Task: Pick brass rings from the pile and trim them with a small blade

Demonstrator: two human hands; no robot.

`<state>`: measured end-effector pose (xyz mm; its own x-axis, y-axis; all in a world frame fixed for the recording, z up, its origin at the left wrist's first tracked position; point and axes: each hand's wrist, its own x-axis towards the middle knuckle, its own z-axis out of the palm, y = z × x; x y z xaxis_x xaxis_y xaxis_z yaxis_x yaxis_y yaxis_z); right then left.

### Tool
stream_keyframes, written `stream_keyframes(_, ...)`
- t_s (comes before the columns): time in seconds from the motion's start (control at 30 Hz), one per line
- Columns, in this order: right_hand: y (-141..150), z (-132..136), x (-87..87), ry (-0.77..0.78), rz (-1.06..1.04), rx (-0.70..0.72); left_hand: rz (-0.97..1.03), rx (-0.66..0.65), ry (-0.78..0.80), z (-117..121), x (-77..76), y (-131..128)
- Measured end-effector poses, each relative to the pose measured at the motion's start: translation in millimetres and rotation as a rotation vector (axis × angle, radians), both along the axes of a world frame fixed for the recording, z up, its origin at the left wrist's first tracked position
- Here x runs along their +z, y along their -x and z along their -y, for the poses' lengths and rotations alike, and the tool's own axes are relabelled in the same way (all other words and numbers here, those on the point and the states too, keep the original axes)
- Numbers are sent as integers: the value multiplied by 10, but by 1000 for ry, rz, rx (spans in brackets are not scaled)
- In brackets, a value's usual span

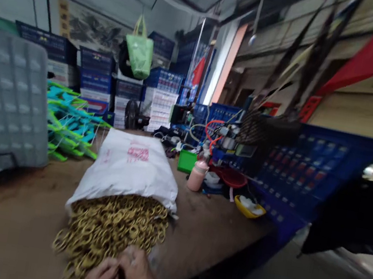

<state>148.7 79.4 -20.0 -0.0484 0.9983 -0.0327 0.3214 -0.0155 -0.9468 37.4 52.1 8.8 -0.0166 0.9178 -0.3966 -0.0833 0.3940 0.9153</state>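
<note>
A white sack (119, 171) with red print lies on the brown table, its mouth towards me. Many brass-coloured rings (117, 223) spill out of it in a heap. At the near edge of this heap, my left hand (102, 278) and my right hand (137, 270) meet, fingers curled in and pressed together. Whatever is between the fingers is hidden and blurred. A few loose rings lie just left of my left hand.
Left stands a grey plastic crate (6, 98) beside green and turquoise hangers (70, 119). Beyond the sack are a pink bottle (197, 176), a green tray (187, 161) and a yellow bowl (249, 209). Blue crates (315, 162) border the right side. The table edge runs close on my right.
</note>
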Motion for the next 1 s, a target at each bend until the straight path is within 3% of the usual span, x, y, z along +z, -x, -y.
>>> stream_keyframes(0.07,25,51,71,-3,-45,16,63,-94,10,18,-1,62)
stream_keyframes(0.17,26,70,158,-28,-89,62,217,-234,-122,31,-10,139)
stream_keyframes(0.4,-17,53,194,-44,-6,68,299,-233,-129,97,-27,205)
stream_keyframes(0.53,-69,91,170,-131,202,33,299,-204,-153,115,-32,232)
stream_keyframes(0.73,-106,215,161,-296,585,231,235,-189,-162,111,9,222)
stream_keyframes(1.0,-112,224,200,-259,753,298,160,-154,-149,93,3,185)
